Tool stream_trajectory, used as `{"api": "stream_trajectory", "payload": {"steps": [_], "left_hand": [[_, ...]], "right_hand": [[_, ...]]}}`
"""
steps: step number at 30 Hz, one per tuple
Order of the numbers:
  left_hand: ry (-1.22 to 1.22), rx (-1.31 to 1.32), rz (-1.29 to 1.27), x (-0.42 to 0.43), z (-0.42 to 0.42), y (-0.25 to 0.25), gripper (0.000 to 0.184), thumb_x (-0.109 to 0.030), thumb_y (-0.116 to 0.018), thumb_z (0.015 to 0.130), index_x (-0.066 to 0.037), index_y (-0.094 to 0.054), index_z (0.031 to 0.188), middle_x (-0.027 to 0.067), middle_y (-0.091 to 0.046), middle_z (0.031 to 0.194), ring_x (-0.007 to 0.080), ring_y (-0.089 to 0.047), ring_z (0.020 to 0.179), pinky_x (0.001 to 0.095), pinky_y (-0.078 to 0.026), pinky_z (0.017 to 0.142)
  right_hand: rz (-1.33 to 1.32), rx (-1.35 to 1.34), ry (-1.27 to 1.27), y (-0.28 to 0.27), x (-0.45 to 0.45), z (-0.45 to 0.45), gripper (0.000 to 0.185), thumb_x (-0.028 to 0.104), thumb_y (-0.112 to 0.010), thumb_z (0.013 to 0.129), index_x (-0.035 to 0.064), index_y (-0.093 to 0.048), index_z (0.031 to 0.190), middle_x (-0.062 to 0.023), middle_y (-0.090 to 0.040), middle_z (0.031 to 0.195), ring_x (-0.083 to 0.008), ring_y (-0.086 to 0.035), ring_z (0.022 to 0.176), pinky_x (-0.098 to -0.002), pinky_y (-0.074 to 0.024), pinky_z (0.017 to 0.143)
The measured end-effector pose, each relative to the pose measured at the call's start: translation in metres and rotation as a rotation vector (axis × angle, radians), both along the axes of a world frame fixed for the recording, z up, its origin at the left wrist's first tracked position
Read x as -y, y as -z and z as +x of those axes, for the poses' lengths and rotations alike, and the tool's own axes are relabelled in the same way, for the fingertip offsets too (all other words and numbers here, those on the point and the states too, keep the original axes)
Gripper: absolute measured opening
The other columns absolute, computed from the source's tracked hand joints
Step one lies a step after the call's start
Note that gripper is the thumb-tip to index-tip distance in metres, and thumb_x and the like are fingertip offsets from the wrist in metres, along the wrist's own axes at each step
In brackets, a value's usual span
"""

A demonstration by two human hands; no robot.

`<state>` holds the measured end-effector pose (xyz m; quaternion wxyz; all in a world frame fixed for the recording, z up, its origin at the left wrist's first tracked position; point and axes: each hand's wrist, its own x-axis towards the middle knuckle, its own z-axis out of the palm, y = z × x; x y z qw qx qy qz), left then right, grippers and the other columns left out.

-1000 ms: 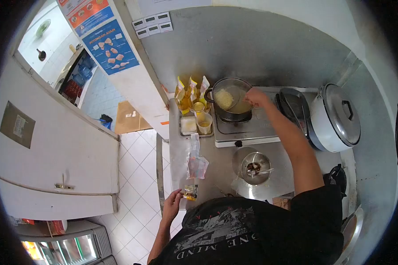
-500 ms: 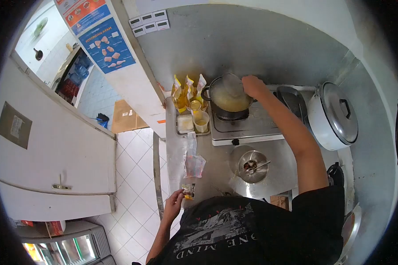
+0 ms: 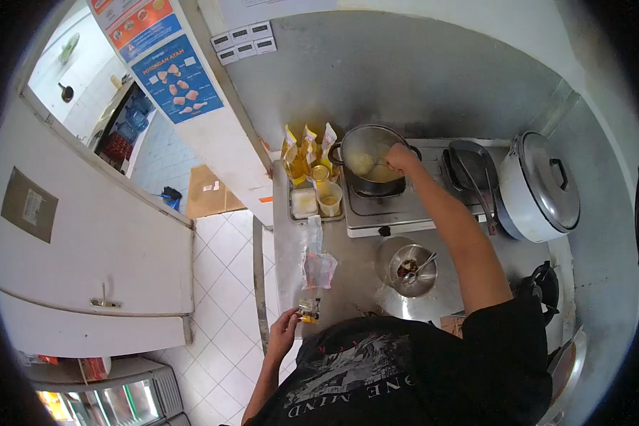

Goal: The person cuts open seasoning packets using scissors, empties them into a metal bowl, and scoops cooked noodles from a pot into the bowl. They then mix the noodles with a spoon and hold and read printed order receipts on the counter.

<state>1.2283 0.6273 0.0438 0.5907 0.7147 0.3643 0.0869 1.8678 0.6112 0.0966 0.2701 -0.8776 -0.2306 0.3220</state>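
Observation:
My right hand (image 3: pixel 402 159) is closed over the right side of a dark pot (image 3: pixel 373 186) on the stove, round a utensil that reaches into cloudy liquid. A pale clump of noodles (image 3: pixel 362 164) shows at the pot's left. At the counter's front left edge, my left hand (image 3: pixel 286 325) pinches the side of a small yellow and black packet (image 3: pixel 309 310). A metal bowl (image 3: pixel 420 279) with a spoon and dark and pale contents sits in front of the stove. An opened clear wrapper (image 3: pixel 319 270) lies beyond the packet.
Yellow oil pouches (image 3: pixel 309 150) stand left of the pot, behind a tray with a white container (image 3: pixel 304 203) and a plastic cup (image 3: pixel 329 201). A black pan (image 3: pixel 473 170) rests on the right burner. Beyond it stands a large lidded white pot (image 3: pixel 539 188).
My right hand rose to the pot's far rim and has come back down over the liquid. The noodle clump shows again at the left. My left hand stays at the packet.

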Motion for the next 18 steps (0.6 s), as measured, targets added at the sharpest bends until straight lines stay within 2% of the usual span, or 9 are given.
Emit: {"api": "stream_trajectory", "payload": {"steps": [1, 2, 8, 11, 14, 18], "left_hand": [[0.004, 0.006, 0.009, -0.001, 0.002, -0.008, 0.035, -0.021, -0.053, 0.110, 0.003, -0.062, 0.134, 0.0141, -0.074, 0.115, 0.0193, -0.070, 0.107, 0.0331, -0.052, 0.097], [-0.021, 0.020, -0.001, -0.004, -0.003, 0.006, 0.036, -0.022, -0.053, 0.110, 0.003, -0.061, 0.135, 0.0139, -0.075, 0.114, 0.0193, -0.070, 0.107, 0.0330, -0.053, 0.096], [-0.071, 0.002, -0.036, -0.005, -0.012, 0.012, 0.038, -0.025, -0.053, 0.110, 0.002, -0.061, 0.135, 0.0138, -0.075, 0.113, 0.0200, -0.070, 0.105, 0.0332, -0.053, 0.095], [-0.037, 0.012, -0.021, -0.004, -0.010, 0.019, 0.037, -0.025, -0.054, 0.110, 0.002, -0.061, 0.134, 0.0137, -0.074, 0.114, 0.0200, -0.070, 0.105, 0.0331, -0.053, 0.095], [-0.002, 0.012, 0.007, -0.005, -0.008, 0.021, 0.037, -0.025, -0.054, 0.110, 0.002, -0.062, 0.134, 0.0136, -0.074, 0.114, 0.0199, -0.070, 0.104, 0.0331, -0.053, 0.095], [0.006, 0.015, 0.022, -0.005, -0.002, 0.010, 0.038, -0.025, -0.054, 0.110, 0.003, -0.062, 0.134, 0.0139, -0.074, 0.114, 0.0196, -0.070, 0.104, 0.0333, -0.052, 0.096]], "right_hand": [[0.031, -0.035, 0.059, -0.007, 0.004, 0.000, 0.018, 0.012, -0.060, 0.094, -0.0018, -0.068, 0.085, -0.0047, -0.053, 0.057, -0.0157, -0.040, 0.042, -0.0360, -0.0274, 0.041], [0.061, -0.068, 0.117, -0.014, 0.008, -0.001, 0.020, 0.013, -0.059, 0.096, -0.0010, -0.068, 0.085, -0.0031, -0.050, 0.056, -0.0134, -0.038, 0.042, -0.0349, -0.0252, 0.040], [0.189, -0.171, 0.255, -0.036, 0.043, -0.008, 0.028, 0.023, -0.055, 0.104, 0.0032, -0.067, 0.089, -0.0004, -0.049, 0.057, -0.0106, -0.036, 0.043, -0.0324, -0.0237, 0.041], [0.305, -0.322, 0.185, -0.033, 0.069, 0.001, 0.032, 0.027, -0.053, 0.106, 0.0045, -0.067, 0.087, 0.0008, -0.048, 0.057, -0.0097, -0.035, 0.043, -0.0317, -0.0238, 0.042], [0.311, -0.287, 0.254, -0.051, 0.088, -0.013, 0.034, 0.027, -0.054, 0.107, 0.0032, -0.066, 0.085, 0.0010, -0.047, 0.056, -0.0096, -0.034, 0.042, -0.0312, -0.0220, 0.041], [0.280, -0.166, 0.210, -0.045, 0.109, 0.001, 0.035, 0.027, -0.054, 0.107, 0.0024, -0.065, 0.083, 0.0012, -0.046, 0.054, -0.0098, -0.032, 0.040, -0.0318, -0.0214, 0.040]]}}
